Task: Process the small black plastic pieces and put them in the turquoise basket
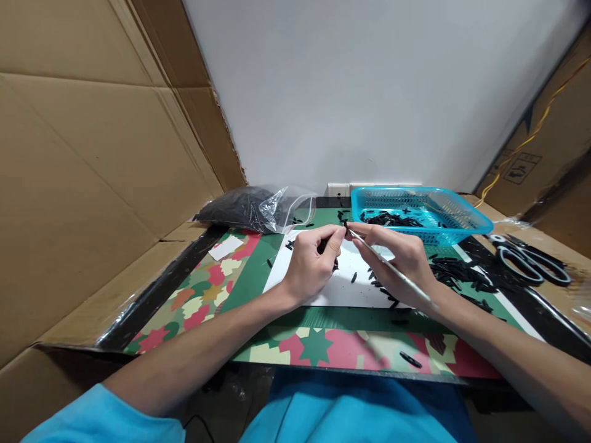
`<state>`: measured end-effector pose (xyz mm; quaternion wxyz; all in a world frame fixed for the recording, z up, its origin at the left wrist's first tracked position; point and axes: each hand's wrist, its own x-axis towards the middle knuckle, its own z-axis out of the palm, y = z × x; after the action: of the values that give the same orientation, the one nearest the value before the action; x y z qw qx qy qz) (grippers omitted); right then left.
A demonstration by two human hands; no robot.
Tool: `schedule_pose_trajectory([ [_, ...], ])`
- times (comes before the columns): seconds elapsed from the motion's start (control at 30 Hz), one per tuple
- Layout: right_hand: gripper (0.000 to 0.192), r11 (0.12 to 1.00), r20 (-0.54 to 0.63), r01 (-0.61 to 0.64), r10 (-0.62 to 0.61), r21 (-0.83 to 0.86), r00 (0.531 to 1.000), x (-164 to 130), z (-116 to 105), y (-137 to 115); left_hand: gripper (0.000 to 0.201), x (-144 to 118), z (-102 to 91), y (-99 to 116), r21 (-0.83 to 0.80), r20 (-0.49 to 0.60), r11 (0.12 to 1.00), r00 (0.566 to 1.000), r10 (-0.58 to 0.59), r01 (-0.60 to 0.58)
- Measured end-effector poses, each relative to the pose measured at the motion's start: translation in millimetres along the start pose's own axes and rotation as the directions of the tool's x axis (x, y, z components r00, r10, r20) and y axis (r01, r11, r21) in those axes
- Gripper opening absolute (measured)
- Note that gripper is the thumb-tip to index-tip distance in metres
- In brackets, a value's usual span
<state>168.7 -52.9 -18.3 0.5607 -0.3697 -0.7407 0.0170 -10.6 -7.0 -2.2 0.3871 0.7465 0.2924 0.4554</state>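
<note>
My left hand [310,263] is closed, pinching a small black piece [346,226] between thumb and forefinger above the white sheet [327,296]. More black bits show under its curled fingers. My right hand [401,252] grips a thin, pale, pen-like tool [399,274], whose tip meets the small piece; the kind of tool cannot be made out. Loose black pieces [383,289] lie on the sheet below my right hand. Beyond that wrist is a heap of similar black pieces [455,274].
A blue plastic basket [466,212] with black pieces stands at the back right. Scissors [526,261] lie at the right. A clear bag [249,206] of dark contents rests at the back left, near a small white card [226,247]. Cardboard [92,154] walls the left side.
</note>
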Motion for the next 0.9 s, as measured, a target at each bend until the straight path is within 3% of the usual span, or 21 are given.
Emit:
schedule_pose_trajectory([
  [0.2,0.015,0.987,0.034,0.040,-0.036,-0.158,0.999,1,-1,2,0.039,2,2.3,0,-0.228,0.052,0.967,0.993,-0.105,0.115],
  [0.3,0.017,0.932,0.195,0.145,-0.083,-0.332,0.977,1,-8,10,0.037,6,1.1,-3,-0.366,0.071,0.914,0.985,-0.160,0.175],
  [0.4,0.020,0.798,0.413,0.240,0.012,-0.553,0.911,2,-15,17,0.037,9,-1.0,-7,-0.470,0.105,0.857,0.977,-0.185,0.213],
  [0.5,0.015,0.699,0.560,0.312,0.152,-0.643,0.814,5,-18,19,0.040,10,-1.8,-7,-0.493,0.133,0.839,0.973,-0.188,0.230],
  [0.63,0.015,0.673,0.701,0.412,0.224,-0.614,0.677,7,-16,16,0.042,9,-0.5,-3,-0.491,0.161,0.832,0.966,-0.203,0.257],
  [0.7,0.018,0.675,0.730,0.433,0.233,-0.597,0.643,7,-15,16,0.043,8,0.0,-1,-0.473,0.184,0.838,0.960,-0.210,0.274],
  [0.9,0.012,0.701,0.711,0.416,0.185,-0.579,0.679,4,-17,26,0.042,6,-0.7,0,-0.429,0.235,0.852,0.948,-0.215,0.299],
])
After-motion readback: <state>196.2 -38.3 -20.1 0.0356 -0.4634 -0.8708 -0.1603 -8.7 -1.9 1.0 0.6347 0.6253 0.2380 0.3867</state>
